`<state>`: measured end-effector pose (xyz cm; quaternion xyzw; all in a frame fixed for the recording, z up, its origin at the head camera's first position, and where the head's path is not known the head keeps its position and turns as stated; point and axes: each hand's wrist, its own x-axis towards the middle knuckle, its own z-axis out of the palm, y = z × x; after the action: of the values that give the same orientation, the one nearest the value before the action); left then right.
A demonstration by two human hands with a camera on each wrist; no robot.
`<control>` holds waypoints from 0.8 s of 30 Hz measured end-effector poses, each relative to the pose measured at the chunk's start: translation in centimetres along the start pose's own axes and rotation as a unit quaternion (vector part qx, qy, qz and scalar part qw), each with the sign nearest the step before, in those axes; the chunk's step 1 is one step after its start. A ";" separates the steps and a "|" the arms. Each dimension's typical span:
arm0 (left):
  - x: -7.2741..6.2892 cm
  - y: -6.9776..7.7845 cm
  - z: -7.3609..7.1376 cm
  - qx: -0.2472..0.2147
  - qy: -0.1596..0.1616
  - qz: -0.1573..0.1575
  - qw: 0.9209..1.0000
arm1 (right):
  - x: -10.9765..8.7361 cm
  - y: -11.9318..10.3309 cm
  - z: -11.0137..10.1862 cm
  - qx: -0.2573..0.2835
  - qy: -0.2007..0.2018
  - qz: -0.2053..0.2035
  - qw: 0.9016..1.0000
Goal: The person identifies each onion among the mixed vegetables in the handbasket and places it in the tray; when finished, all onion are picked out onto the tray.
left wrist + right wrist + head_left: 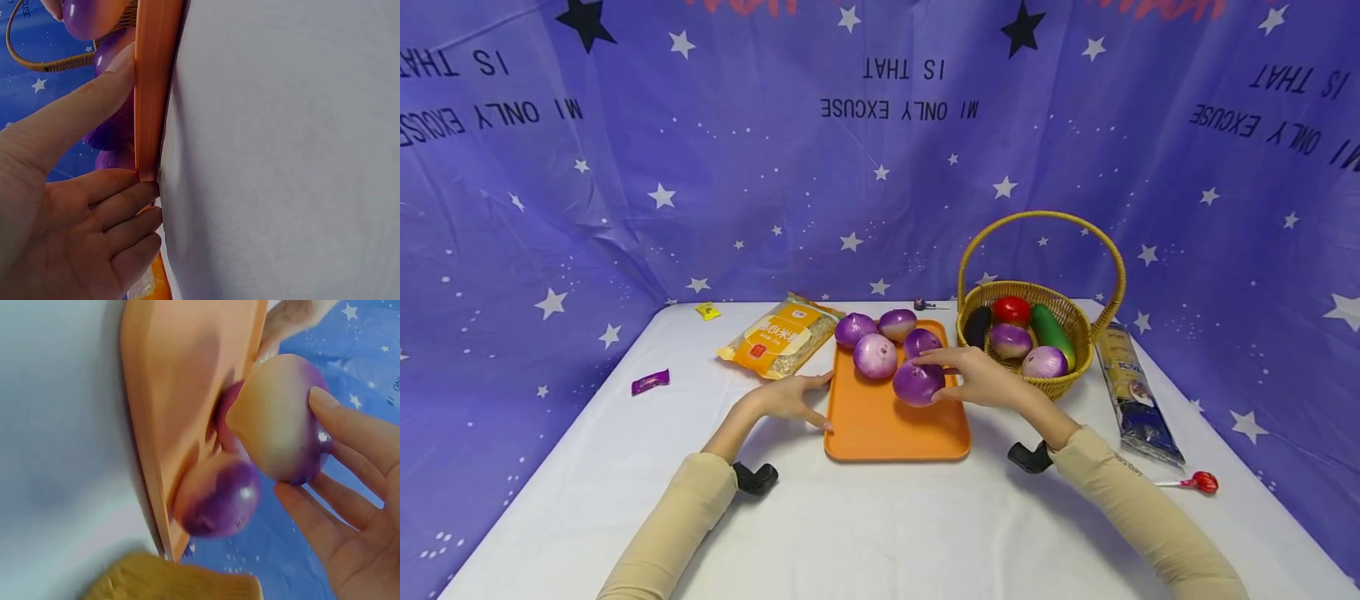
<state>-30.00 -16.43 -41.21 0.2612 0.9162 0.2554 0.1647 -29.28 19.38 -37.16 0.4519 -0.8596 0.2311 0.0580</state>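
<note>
My right hand (979, 377) pinches a purple onion (919, 384) between thumb and fingers above the orange tray (895, 437). In the right wrist view, the held onion (281, 419) shows a pale, pointed end and is lifted off the tray. Several more purple-and-white onions, among them a paler one (875, 357), sit in the tray's back half. My left hand (786, 398) rests against the tray's left side. In the left wrist view, its thumb and fairly straight fingertips touch the tray's rim (153, 94).
Right of the tray stands a wicker basket (1052, 387) with a tomato (1012, 311), a cucumber (1052, 332), an eggplant (977, 326) and two onions. A grain bag (782, 337) lies left. Farther right are a long packet (1138, 392) and a lollipop (1205, 482). Small candies (651, 382) lie far left.
</note>
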 end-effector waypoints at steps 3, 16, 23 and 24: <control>0.0 0.1 0.0 -0.005 -0.002 0.000 1.000 | 0.6 -0.2 1.0 0.006 -0.011 0.001 1.000; 0.1 0.1 0.0 0.003 -0.001 0.000 1.000 | 3.3 -1.0 3.7 0.044 -0.040 0.001 0.998; 0.0 0.1 -0.1 0.002 -0.002 -0.001 1.000 | 4.3 -1.3 4.2 0.010 -0.032 -0.017 0.999; 0.0 0.1 -0.1 0.002 -0.002 -0.001 1.000 | 4.4 -1.4 4.3 0.007 -0.032 -0.017 0.999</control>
<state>-30.05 -16.40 -41.09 0.2611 0.9168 0.2526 0.1660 -30.25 13.53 -39.12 0.4738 -0.8517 0.2219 0.0307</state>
